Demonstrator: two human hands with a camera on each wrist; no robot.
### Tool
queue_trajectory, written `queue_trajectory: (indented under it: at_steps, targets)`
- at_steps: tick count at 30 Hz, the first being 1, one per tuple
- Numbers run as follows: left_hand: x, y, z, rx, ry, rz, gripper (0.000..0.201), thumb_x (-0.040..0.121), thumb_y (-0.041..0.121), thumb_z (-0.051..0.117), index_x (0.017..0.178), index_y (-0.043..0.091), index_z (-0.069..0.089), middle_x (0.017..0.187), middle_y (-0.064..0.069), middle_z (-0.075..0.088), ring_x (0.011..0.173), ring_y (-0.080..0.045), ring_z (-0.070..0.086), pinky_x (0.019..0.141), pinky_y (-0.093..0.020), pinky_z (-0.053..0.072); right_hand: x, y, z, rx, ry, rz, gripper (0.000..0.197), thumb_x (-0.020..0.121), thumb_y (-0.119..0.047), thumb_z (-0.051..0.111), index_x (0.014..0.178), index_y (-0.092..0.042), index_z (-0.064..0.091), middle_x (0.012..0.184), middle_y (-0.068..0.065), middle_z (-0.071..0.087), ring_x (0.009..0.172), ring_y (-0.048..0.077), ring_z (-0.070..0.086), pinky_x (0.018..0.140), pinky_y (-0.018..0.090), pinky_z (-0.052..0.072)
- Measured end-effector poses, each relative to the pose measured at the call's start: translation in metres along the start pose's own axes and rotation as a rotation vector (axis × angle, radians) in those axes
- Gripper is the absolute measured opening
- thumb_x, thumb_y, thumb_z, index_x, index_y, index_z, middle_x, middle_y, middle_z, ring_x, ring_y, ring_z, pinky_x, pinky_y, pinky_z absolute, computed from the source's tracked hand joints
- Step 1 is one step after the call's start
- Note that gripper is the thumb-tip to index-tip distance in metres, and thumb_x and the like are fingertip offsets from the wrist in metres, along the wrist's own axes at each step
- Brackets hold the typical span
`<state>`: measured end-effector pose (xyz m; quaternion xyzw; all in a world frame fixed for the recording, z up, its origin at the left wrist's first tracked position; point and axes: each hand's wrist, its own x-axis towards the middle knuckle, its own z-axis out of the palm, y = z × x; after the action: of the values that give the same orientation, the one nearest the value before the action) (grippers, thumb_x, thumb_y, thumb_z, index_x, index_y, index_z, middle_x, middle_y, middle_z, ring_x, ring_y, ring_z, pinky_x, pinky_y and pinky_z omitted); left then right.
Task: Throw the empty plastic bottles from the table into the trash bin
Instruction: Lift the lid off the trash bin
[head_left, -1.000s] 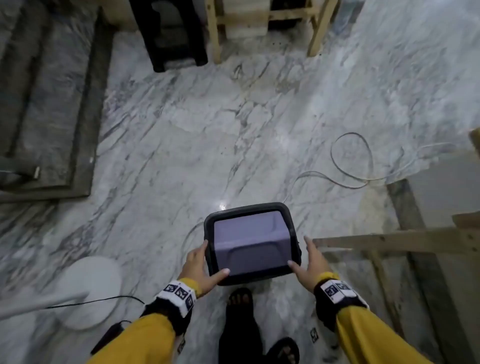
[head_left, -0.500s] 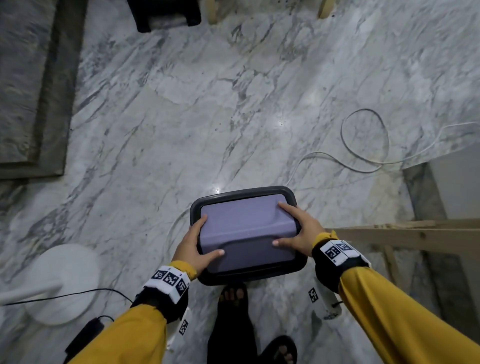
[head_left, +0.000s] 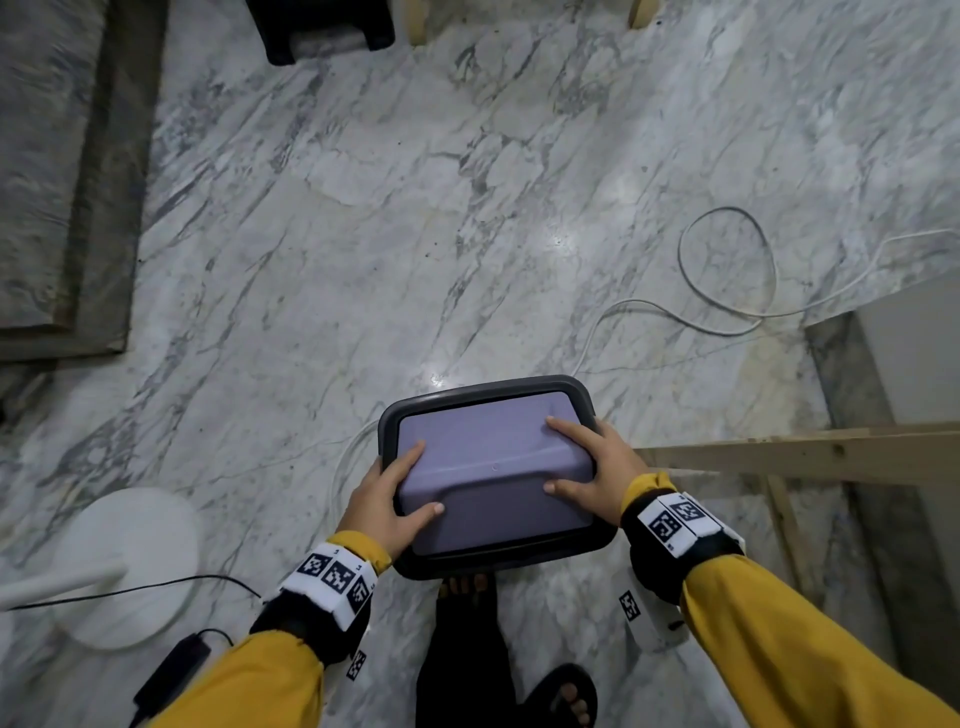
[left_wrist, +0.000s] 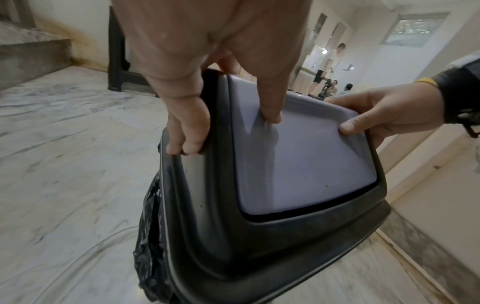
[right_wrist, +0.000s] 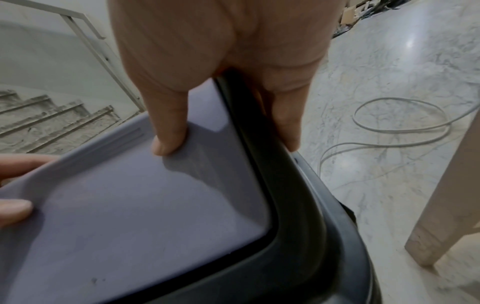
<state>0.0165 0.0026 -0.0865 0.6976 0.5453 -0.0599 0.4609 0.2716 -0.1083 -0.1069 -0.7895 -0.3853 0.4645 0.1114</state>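
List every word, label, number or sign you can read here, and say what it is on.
No readable words or numbers.
Left wristband: black-and-white square code markers, no letters; tiny marks beside them too small to read.
Right wristband: the same kind of markers, tiny marks unreadable.
Trash bin lid: plain, no label or brand visible.

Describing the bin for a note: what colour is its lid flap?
Pale purple flap, set in a dark grey frame; the head view shows it best.

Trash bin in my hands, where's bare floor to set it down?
Straight ahead: open marble floor between the dark slab left and white cable right. Crowded near your feet: lamp base left, wooden frame right.
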Motion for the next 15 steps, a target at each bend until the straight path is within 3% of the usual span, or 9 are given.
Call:
queue_trajectory:
  at_steps: [5,15]
  targets:
    - [0.003,0.006,0.004,0.059,-0.026,-0.03,0.07,0.073,0.023,0.075,0.133,0.037,0.042,0.136,-0.018,0.042,0.126,-0.035,0.045,0.108,-0.036,0.037,-0.004,-0.003,0.002,0.022,0.05,-0.023,0.071,0.065,-0.034,0.081,0.126,-0.048,0.047,0.138,0.007,0.037,0.124,0.03,0.047,0.106,0.036,0.041]
    - [-0.028,0.025,-0.005,0.033,0.091,0.088,0.062,0.072,0.02,0.075,0.128,0.032,0.05,0.125,-0.016,0.052,0.116,-0.032,0.052,0.102,-0.033,0.042,-0.029,-0.009,-0.015,0.004,0.151,-0.088,0.069,0.065,-0.039,0.079,0.125,-0.05,0.047,0.136,0.012,0.043,0.123,0.033,0.049,0.103,0.043,0.044]
